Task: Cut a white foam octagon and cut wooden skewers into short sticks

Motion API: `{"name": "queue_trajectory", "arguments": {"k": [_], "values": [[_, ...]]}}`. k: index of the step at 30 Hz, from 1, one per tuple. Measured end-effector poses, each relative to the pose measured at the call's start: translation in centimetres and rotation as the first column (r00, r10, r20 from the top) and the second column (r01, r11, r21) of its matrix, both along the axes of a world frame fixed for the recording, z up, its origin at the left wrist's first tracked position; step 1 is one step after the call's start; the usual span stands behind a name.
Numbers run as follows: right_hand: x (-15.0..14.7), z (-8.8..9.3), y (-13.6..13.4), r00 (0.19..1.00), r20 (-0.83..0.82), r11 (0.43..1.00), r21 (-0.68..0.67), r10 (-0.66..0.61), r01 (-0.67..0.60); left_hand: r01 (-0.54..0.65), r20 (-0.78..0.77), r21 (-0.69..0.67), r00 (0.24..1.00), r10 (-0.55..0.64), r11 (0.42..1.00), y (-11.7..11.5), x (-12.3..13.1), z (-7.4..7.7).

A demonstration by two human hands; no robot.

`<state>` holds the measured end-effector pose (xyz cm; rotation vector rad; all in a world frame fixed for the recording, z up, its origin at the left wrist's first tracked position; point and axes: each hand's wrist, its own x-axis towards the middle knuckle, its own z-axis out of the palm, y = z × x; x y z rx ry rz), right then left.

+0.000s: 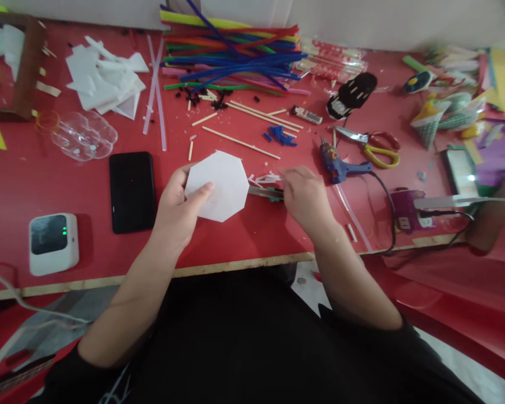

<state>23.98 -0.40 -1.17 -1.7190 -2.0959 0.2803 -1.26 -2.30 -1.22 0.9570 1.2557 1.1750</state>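
My left hand [179,205] grips a white octagonal piece of card [223,193], thumb on top and fingers underneath. To the right, my right hand [305,193] is closed in a pinch over several short pale pink strips [267,178]. Whatever sits between its fingertips is too small to make out. A cutter knife [273,194] with a green part lies on the table, partly hidden by the card and right hand. Beyond the hands are short blue pieces [281,136] and a thin wooden stick [240,142].
Pipe cleaners [235,53] lie at the back. A glue gun [339,163] and scissors [372,147] are on the right, near a purple power socket [408,210]. On the left lie a black phone [132,191], a white device [54,244] and paper scraps [103,78]. Another person's arm [494,216] shows far right.
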Motion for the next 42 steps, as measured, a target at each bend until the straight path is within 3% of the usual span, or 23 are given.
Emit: {"name": "queue_trajectory", "arguments": {"k": [3,6,8,13,19,25,29,32,35,37,40,42], "values": [[2.8,1.0,-1.3,0.995,0.02,0.991,0.093,-0.101,0.099,-0.013,0.013,-0.031,1.0,0.013,0.999,0.2,0.0,-0.1],[6.9,2.2,-3.9,0.954,0.137,0.963,0.084,-0.267,0.257,-0.019,0.039,-0.065,0.999,0.022,0.998,0.3,0.0,-0.1],[9.7,2.7,-6.0,0.921,0.284,0.96,-0.004,-0.266,0.278,-0.027,0.063,-0.092,0.997,0.033,0.995,0.4,0.1,0.1],[13.0,2.0,-9.9,0.911,0.33,0.953,-0.089,-0.247,0.291,-0.016,0.089,-0.126,0.996,0.027,0.992,0.8,0.7,0.4],[11.7,1.2,-8.9,0.927,0.282,0.95,-0.118,-0.247,0.289,0.028,0.119,-0.152,0.993,-0.01,0.988,0.9,0.9,0.5],[6.4,2.5,-2.7,0.982,-0.002,0.977,-0.103,-0.187,0.186,0.023,0.114,-0.181,0.993,-0.002,0.983,0.2,0.4,0.6],[1.8,2.2,1.7,1.0,0.002,0.994,-0.105,0.004,-0.004,0.023,0.079,-0.159,0.997,-0.011,0.987,-0.4,-0.3,0.2],[1.1,1.8,2.8,0.998,-0.052,0.991,-0.13,0.02,-0.026,0.03,0.063,-0.167,0.998,-0.019,0.985,-0.6,-0.9,-0.2],[3.0,1.5,2.0,0.992,-0.004,0.986,-0.111,-0.123,0.121,0.077,-0.042,-0.166,0.995,-0.085,0.983,-0.6,-1.5,-0.3],[4.5,1.2,1.1,0.978,0.074,0.966,-0.159,-0.194,0.204,0.109,-0.199,-0.139,0.97,-0.136,0.984,-0.6,-1.7,-0.2],[5.5,0.2,0.4,0.981,0.044,0.957,-0.219,-0.187,0.192,0.148,-0.449,-0.096,0.876,-0.176,0.984,-0.7,-2.0,0.0],[4.9,-0.4,0.4,0.985,-0.032,0.969,-0.189,-0.17,0.161,0.161,-0.523,-0.058,0.836,-0.167,0.985,-0.8,-2.2,-0.1]]}}
